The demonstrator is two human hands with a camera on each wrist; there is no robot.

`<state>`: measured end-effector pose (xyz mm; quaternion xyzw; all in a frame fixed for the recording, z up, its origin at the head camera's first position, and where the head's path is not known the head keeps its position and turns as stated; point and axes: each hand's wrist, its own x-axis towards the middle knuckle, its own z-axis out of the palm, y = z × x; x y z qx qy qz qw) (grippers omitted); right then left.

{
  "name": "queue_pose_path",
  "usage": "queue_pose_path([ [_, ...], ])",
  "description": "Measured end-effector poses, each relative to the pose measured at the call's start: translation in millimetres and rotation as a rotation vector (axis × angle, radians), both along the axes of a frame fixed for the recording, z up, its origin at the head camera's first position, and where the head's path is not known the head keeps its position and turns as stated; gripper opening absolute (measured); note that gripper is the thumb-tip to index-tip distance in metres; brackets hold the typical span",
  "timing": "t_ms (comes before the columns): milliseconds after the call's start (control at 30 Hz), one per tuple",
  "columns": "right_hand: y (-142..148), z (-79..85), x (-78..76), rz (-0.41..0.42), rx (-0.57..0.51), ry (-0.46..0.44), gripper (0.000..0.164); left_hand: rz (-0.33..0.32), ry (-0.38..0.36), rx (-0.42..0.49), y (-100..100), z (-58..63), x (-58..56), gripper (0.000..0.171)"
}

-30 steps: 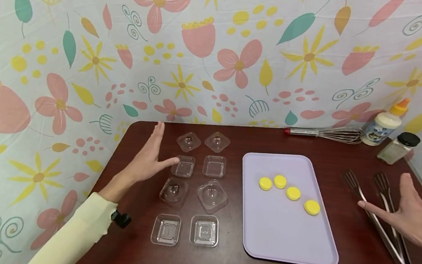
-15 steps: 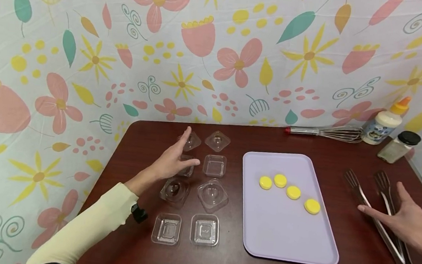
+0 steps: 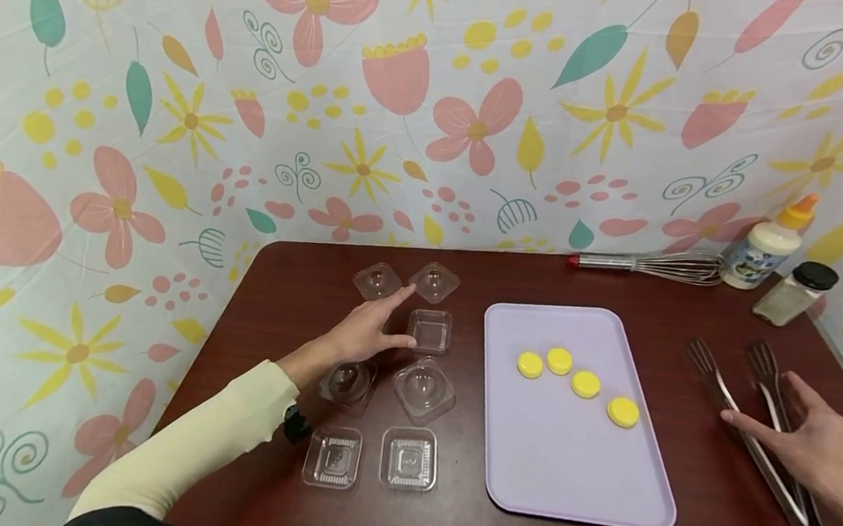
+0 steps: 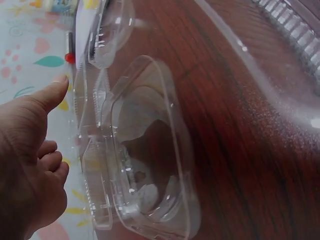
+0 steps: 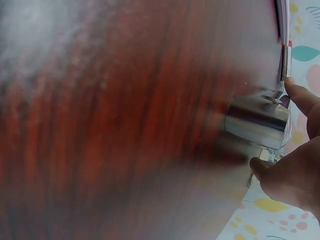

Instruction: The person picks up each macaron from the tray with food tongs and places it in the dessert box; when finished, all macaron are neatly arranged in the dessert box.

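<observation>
My left hand (image 3: 366, 329) hovers over the left column of clear plastic boxes, fingers extended and thumb spread, holding nothing. Its fingertips are near a domed lid (image 3: 435, 283) at the back, its thumb beside a clear square box base (image 3: 430, 331). In the left wrist view another domed lid (image 4: 150, 150) lies past the hand. My right hand (image 3: 820, 440) is spread over the metal tongs (image 3: 755, 447), which lie on the table with arms apart. In the right wrist view the tongs' bent end (image 5: 257, 120) shows between thumb and fingers; no grip is visible.
A lilac tray (image 3: 575, 485) holds several yellow round pieces (image 3: 586, 384). Behind it lie a whisk (image 3: 647, 264), a squeeze bottle (image 3: 765, 247) and a black-lidded jar (image 3: 795, 294). More clear bases (image 3: 408, 460) and lids (image 3: 424, 388) stand left of the tray.
My left hand has moved right across the plastic boxes, from their left side toward the right column. My right hand has shifted slightly and come in over the tongs.
</observation>
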<state>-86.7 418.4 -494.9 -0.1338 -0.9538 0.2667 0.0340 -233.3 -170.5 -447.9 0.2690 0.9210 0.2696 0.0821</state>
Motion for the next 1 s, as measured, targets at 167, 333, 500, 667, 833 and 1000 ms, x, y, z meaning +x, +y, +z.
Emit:
queue_pose_path([
  [167, -2.1, -0.2, 1.2, -0.004, 0.003, -0.006, 0.116, -0.009, 0.031, -0.034, 3.0, -5.5, -1.1, 0.092],
  [333, -3.7, 0.5, 2.3, -0.007, 0.017, 0.014, 0.114, -0.012, 0.053, -0.063, 4.4, -9.3, -2.8, 0.085],
  [500, -3.8, -2.2, 1.2, -0.019, 0.028, 0.011, 0.112, -0.026, 0.062, -0.073, 5.3, -10.9, -3.5, 0.083],
  [667, -3.9, -1.6, 1.8, -0.025, 0.03, 0.029, 0.103, -0.035, 0.072, -0.08, 6.4, -11.3, -3.3, 0.081],
  [833, -3.7, -0.5, 2.8, -0.012, 0.034, 0.064, 0.096, -0.062, 0.072, -0.081, 8.0, -12.0, -4.0, 0.079],
  [1000, -3.7, 0.3, 2.8, 0.008, 0.03, 0.121, 0.089, -0.075, 0.081, -0.084, 8.1, -13.5, -4.3, 0.078],
])
